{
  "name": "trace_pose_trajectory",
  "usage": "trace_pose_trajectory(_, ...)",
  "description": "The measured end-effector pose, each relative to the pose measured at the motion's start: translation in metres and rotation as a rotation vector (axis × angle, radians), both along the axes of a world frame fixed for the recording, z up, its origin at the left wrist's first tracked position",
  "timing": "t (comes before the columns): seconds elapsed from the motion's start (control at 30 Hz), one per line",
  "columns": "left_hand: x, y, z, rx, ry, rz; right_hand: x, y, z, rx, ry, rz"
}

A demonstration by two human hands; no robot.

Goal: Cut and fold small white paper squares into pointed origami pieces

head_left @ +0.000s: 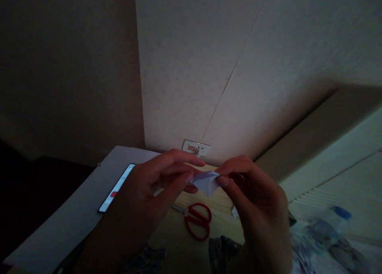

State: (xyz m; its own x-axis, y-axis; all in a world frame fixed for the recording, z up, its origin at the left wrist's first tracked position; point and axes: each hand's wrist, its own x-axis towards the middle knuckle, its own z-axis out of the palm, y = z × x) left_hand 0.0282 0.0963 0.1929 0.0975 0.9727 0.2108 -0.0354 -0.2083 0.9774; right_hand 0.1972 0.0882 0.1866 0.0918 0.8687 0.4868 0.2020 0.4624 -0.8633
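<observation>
A small folded piece of white paper [206, 182] is held up over a wooden table [219, 204]. My left hand [149, 190] pinches its left side between thumb and fingers. My right hand [253, 202] pinches its right side the same way. Both hands hover above the table, just over a pair of red-handled scissors [197, 220] lying flat on the wood. The room is dim.
A phone [116, 188] with a lit screen lies on a large white sheet [74, 214] at the left. A small paper scrap [234, 212] sits right of the scissors. A clear plastic bottle with a blue cap [331, 226] lies at lower right. A wall socket [196, 148] is behind the table.
</observation>
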Motion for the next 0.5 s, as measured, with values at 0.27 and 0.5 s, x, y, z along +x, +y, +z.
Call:
trace_pose_trajectory(0.27, -0.0008, 0.0043, 0.0002, 0.035, 0.063, -0.006, 0.0031, 0.0008, -0.0008, -0.017, -0.038, 0.078)
trace_pose_trajectory(0.5, 0.0016, 0.0036, -0.001, 0.098, 0.165, -0.003, -0.002, -0.0006, 0.0032, -0.058, -0.107, 0.084)
